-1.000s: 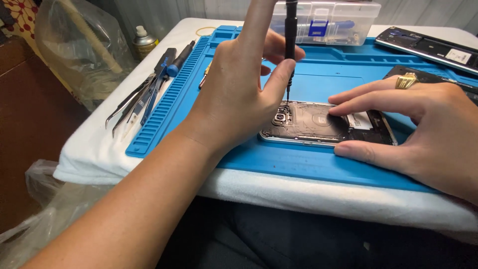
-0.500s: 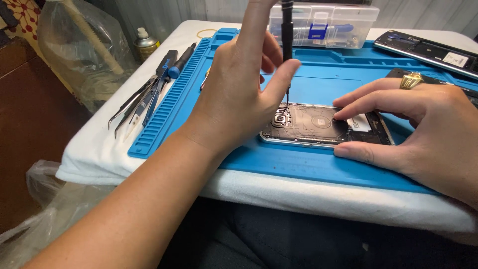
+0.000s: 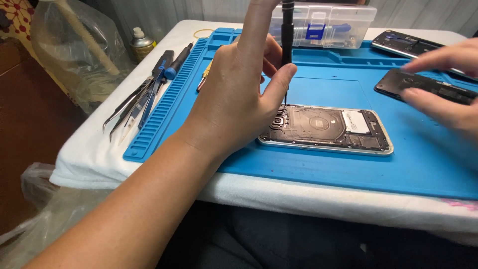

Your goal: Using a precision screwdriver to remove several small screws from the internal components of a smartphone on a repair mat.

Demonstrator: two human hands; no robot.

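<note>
My left hand (image 3: 234, 104) holds a slim black screwdriver (image 3: 287, 30) upright between thumb and fingers. Its tip hangs just above the top left corner of an opened phone (image 3: 328, 127), close to the camera module. The phone lies flat with its back off on a blue work mat (image 3: 318, 169), showing the coil and boards. My right hand (image 3: 443, 109) is blurred at the right edge, fingers spread. Its thumb and fingers sit on either side of a black phone part (image 3: 423, 85) lying on the mat, which looks sharp and still.
Tweezers (image 3: 132, 107) and blue-handled screwdrivers (image 3: 177, 62) lie along the mat's left edge on a white cloth (image 3: 89, 159). A clear plastic parts box (image 3: 323, 22) and another dark phone panel (image 3: 408, 45) sit at the back. A small spray can (image 3: 142, 45) and plastic bag (image 3: 74, 50) stand left.
My right hand has lifted off the phone's lower end and swung right to the black part. The left hand and screwdriver have stayed over the phone's corner.
</note>
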